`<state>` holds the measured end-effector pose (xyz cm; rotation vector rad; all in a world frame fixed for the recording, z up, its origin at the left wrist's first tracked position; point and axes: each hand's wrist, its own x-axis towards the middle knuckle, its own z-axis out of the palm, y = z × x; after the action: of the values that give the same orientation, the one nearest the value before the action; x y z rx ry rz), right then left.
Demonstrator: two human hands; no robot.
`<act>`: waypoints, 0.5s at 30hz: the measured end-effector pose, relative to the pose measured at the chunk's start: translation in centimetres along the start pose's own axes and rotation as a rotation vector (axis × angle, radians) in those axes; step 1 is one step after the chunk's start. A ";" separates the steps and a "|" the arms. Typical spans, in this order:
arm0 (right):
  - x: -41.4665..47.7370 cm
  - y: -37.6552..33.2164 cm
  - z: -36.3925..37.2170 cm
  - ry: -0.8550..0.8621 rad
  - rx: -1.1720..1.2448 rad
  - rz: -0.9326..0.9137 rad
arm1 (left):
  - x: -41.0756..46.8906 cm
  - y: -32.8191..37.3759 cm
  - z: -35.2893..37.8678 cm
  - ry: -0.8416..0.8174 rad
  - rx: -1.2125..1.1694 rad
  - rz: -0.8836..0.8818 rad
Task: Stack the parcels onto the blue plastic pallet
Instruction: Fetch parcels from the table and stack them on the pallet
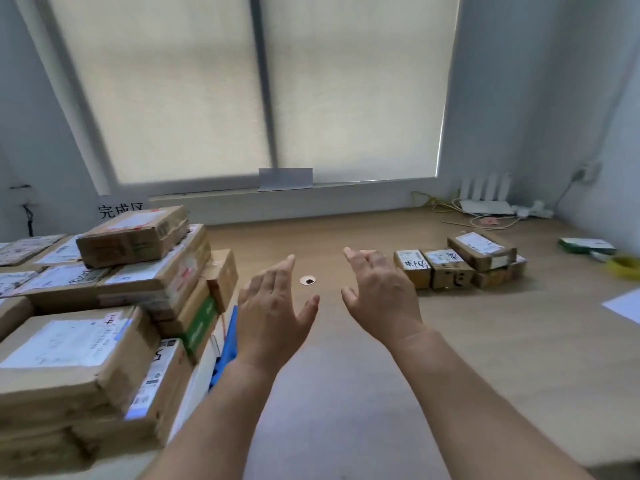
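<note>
Left hand (273, 306), right hand (377, 292): both released, empty. Uneven brown cardboard parcel stack (138, 271) at the blue plastic pallet (228, 344) edge could topple.

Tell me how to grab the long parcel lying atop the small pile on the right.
Probably from above: clasp the long parcel across its narrow width, by the two long sides. It lies uppermost, label up, nothing on it, its near long side bare.
</note>
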<state>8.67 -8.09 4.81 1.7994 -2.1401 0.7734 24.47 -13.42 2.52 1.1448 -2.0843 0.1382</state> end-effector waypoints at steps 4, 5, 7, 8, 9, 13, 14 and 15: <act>-3.8 5.7 -1.2 0.009 -0.031 0.058 | -2.2 5.9 3.4 -0.148 -0.013 -0.034; -4.6 7.2 -1.5 0.020 -0.046 0.075 | -2.5 7.3 4.1 -0.166 -0.013 -0.024; -6.1 9.9 -2.2 0.030 -0.089 0.103 | -2.9 10.1 5.8 -0.178 -0.043 -0.003; -6.7 11.2 -2.6 0.037 -0.109 0.110 | -3.2 11.5 6.6 -0.169 -0.062 0.004; -7.2 12.4 -3.0 0.040 -0.126 0.118 | -3.3 12.8 7.3 -0.171 -0.077 0.011; -8.4 16.8 -4.0 0.054 -0.168 0.173 | -3.7 17.2 9.6 -0.196 -0.117 0.037; -8.6 17.7 -4.1 0.052 -0.168 0.193 | -3.6 17.9 10.1 -0.207 -0.122 0.040; -8.7 18.6 -4.1 0.050 -0.168 0.208 | -3.6 18.7 10.5 -0.215 -0.124 0.045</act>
<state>-8.06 3.31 -0.59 1.4778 -2.3082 0.6536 5.52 -4.28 -2.82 1.0774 -2.2731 -0.0962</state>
